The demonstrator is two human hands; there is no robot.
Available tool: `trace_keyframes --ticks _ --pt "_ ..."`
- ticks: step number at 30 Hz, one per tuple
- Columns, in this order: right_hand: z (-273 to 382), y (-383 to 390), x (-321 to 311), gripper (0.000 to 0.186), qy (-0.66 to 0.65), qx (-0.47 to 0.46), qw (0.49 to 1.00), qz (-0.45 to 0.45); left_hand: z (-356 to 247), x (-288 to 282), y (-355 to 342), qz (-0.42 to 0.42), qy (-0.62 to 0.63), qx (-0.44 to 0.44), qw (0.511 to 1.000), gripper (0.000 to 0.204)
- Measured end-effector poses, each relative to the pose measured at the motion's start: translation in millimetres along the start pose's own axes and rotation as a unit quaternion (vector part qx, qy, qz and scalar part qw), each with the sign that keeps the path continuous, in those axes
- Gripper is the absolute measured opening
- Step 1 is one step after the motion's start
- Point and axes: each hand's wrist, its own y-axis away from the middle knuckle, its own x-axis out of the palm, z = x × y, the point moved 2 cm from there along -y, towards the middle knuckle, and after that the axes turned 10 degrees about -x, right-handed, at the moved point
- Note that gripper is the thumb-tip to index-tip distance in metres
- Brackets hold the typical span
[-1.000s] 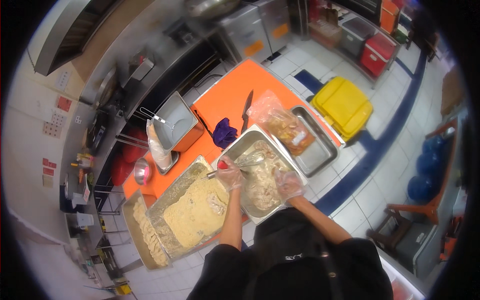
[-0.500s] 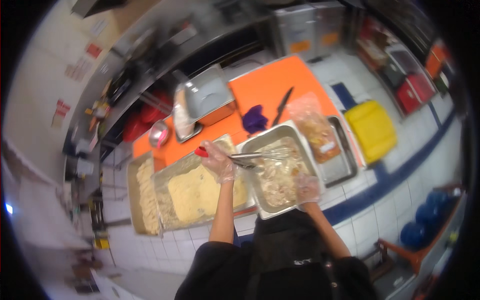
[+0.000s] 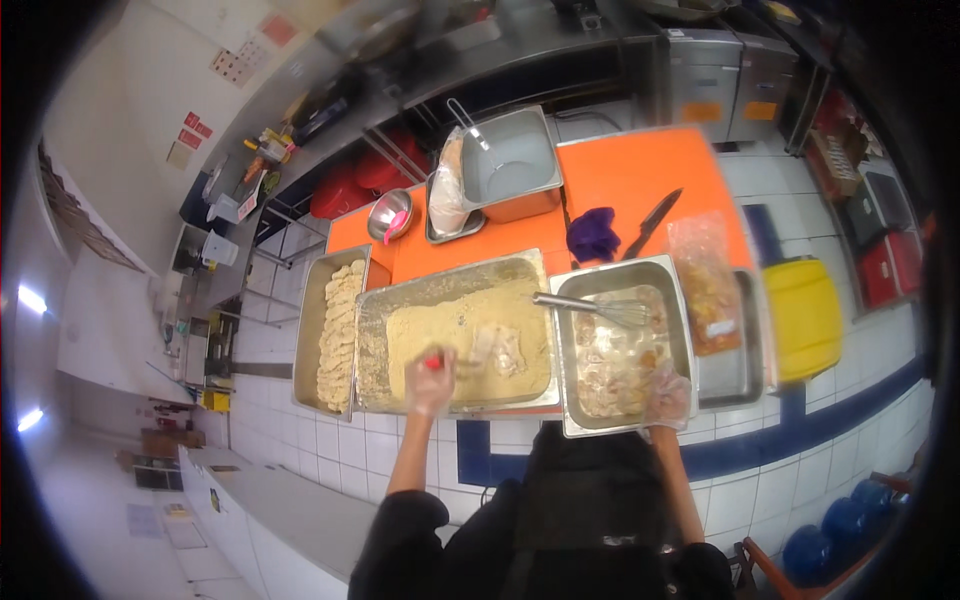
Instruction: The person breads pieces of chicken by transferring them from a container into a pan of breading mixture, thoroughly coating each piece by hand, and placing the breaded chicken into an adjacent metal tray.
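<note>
Working at an orange counter (image 3: pixel 640 175) in the centre of the frame, the person stands at the lower edge with both forearms reaching up into the picture.

Left hand (image 3: pixel 431 381): gloved, positioned over the near rim of the breading tray (image 3: pixel 375 330), a wide steel pan at centre filled with pale crumb coating. The hand is closed around a red-handled tool (image 3: pixel 433 362); the working end of the tool cannot be made out. Several coated pieces (image 3: pixel 497 347) lie on the crumbs just right of the hand.

Right hand (image 3: pixel 667 395): gloved, resting at the near right corner of the batter pan (image 3: pixel 684 330), the steel pan immediately right of centre. Whether its fingers grip the rim or a piece of food cannot be told. A wire whisk (image 3: pixel 600 308) lies across this pan, handle pointing left.

Surroundings:
- Left of the breading tray, a narrow pan holds rows of breaded pieces (image 3: pixel 338 330).
- Right of the batter pan, a clear bag of food (image 3: pixel 706 285) sits in another steel pan.
- Above, toward the upper centre: a black knife (image 3: pixel 652 221), a purple cloth (image 3: pixel 593 235), a deep empty steel container (image 3: pixel 508 160) and a small metal bowl (image 3: pixel 389 213).
- A yellow bin (image 3: pixel 803 318) stands at the right.
</note>
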Motion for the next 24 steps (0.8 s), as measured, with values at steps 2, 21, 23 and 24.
trace_keyframes --ticks 2,21,23,24 --pt "3.5 -6.3 8.3 0.029 0.022 0.008 1.0 0.011 12.3 -2.9 18.8 -0.063 0.005 -0.026 0.998 0.018" --pt "73.9 17.5 21.9 0.055 -0.049 0.046 0.997 -0.045 -83.7 145.6 -65.4 -0.018 0.255 -0.002 0.967 0.018" --pt "114.3 30.4 25.4 0.053 -0.089 0.048 0.995 0.002 -49.1 112.5 -65.2 0.002 0.257 -0.029 0.966 0.017" --pt "133.2 34.7 31.1 0.051 -0.13 0.054 0.989 0.034 -31.3 92.3 -65.6 0.024 0.266 -0.042 0.963 0.017"
